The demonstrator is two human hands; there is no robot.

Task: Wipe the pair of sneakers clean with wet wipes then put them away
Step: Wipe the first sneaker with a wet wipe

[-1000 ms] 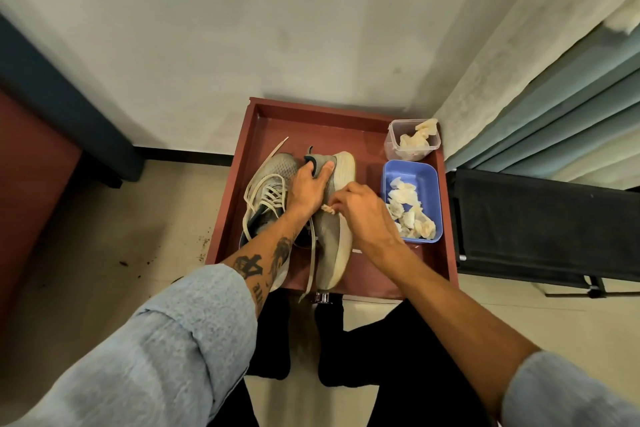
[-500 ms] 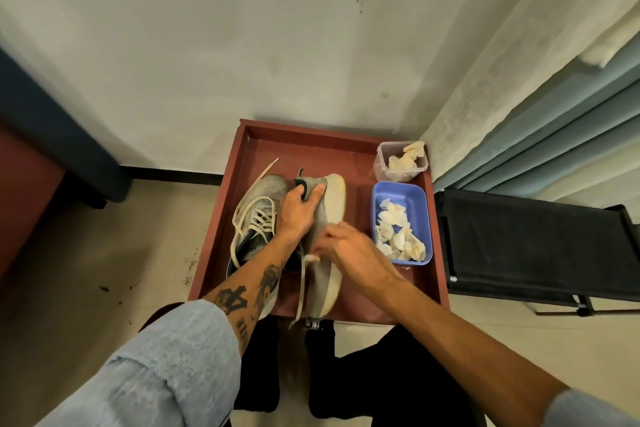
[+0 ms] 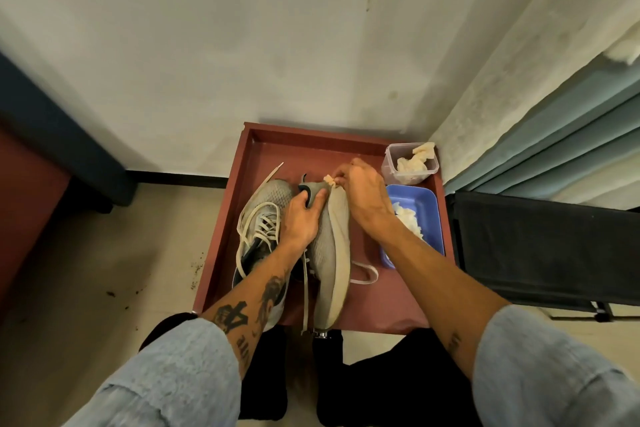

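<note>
The right forearm hides much of the blue tub [image 3: 426, 206] of crumpled wipes, and the left forearm covers part of the laced sneaker [image 3: 266, 215]. Two grey mesh sneakers lie in the red tray [image 3: 277, 144], with a clear tub [image 3: 390, 165] beside them. The left hand [image 3: 301, 220] grips the tipped sneaker [image 3: 329, 250] at its far end. The right hand [image 3: 363, 192] pinches a wadded wipe [image 3: 329, 180] against it.

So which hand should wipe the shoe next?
The right hand: it already pinches the wipe at the far end of the sneaker, while the left hand grips that sneaker to steady it.
</note>
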